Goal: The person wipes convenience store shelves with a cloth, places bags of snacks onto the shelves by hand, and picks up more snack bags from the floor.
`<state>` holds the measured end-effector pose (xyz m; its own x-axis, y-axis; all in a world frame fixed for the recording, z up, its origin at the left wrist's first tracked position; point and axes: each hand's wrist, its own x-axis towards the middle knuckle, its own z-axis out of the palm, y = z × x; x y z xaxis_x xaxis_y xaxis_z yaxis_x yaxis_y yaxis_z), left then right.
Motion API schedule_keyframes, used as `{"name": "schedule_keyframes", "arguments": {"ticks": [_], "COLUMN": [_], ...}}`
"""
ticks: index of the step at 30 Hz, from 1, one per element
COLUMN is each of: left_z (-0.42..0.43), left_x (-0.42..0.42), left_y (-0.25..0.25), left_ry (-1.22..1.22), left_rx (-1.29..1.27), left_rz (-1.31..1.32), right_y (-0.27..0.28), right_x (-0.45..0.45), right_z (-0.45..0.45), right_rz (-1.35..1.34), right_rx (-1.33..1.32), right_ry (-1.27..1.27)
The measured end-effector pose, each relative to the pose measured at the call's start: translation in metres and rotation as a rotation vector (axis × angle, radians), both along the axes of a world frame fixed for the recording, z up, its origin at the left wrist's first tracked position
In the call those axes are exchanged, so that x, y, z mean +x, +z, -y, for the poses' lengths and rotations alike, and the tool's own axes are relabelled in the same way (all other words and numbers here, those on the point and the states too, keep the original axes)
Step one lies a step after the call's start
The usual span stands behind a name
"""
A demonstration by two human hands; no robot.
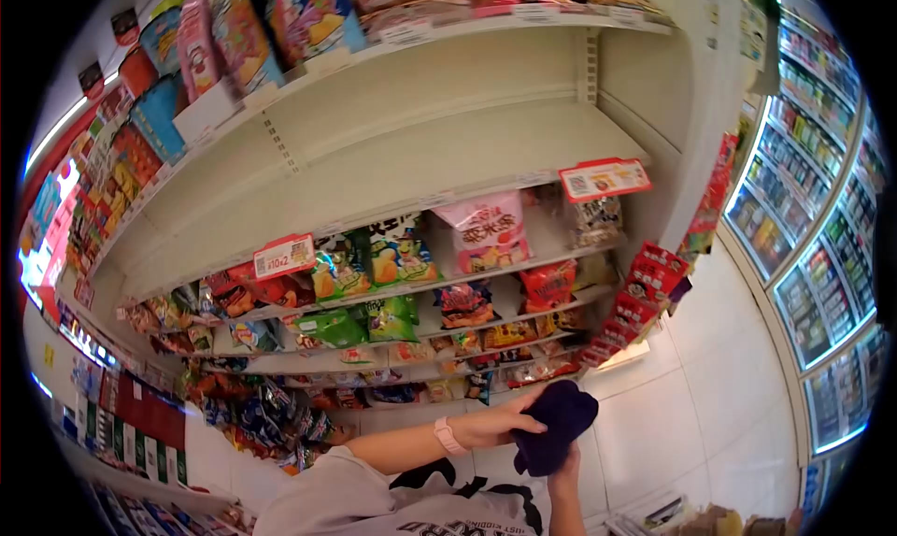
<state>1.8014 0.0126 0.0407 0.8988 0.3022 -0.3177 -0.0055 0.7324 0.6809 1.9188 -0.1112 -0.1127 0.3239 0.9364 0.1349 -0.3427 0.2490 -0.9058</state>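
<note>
The left hand [509, 424] pinches a folded dark cloth [559, 422], thumb laid over its near edge. The right hand [563, 469] meets it from below; its fingers are mostly hidden, so I cannot tell how firmly they close. The cloth is bunched between both hands, off the shelves, above the tiled floor [645, 424]. For good control, a light grip on opposite edges would suit such soft fabric, worked clear of the red hanging packets [635, 298] and snack bags [486, 232] beyond.
</note>
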Motion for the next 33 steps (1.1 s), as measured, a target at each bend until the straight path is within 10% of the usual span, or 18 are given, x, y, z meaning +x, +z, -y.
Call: {"name": "schedule_keyframes", "arguments": {"ticks": [2, 15, 28, 30, 33], "left_z": [-0.03, -0.215, -0.253, -0.252, -0.238], "left_x": [-0.045, -0.269, -0.293, -0.289, -0.276], "left_y": [0.014, 0.282, 0.298, 0.298, 0.303], "left_ry": [0.16, 0.182, 0.439, 0.189, -0.53], "left_rx": [0.035, 1.151, 1.674, 2.134, 2.117], "left_rz": [-0.041, -0.251, -0.438, -0.286, 0.008], "right_y": [0.003, 0.265, 0.357, 0.357, 0.349], "right_x": [-0.007, -0.168, -0.18, -0.175, -0.152], "right_z": [-0.035, -0.309, -0.354, -0.355, -0.362], "right_rz": [0.53, 0.116, 0.284, 0.199, 0.112], "right_rx": [-0.02, 0.33, 0.043, 0.058, 0.115], "right_ry": [-0.093, 0.839, 0.595, 0.558, 0.545]}}
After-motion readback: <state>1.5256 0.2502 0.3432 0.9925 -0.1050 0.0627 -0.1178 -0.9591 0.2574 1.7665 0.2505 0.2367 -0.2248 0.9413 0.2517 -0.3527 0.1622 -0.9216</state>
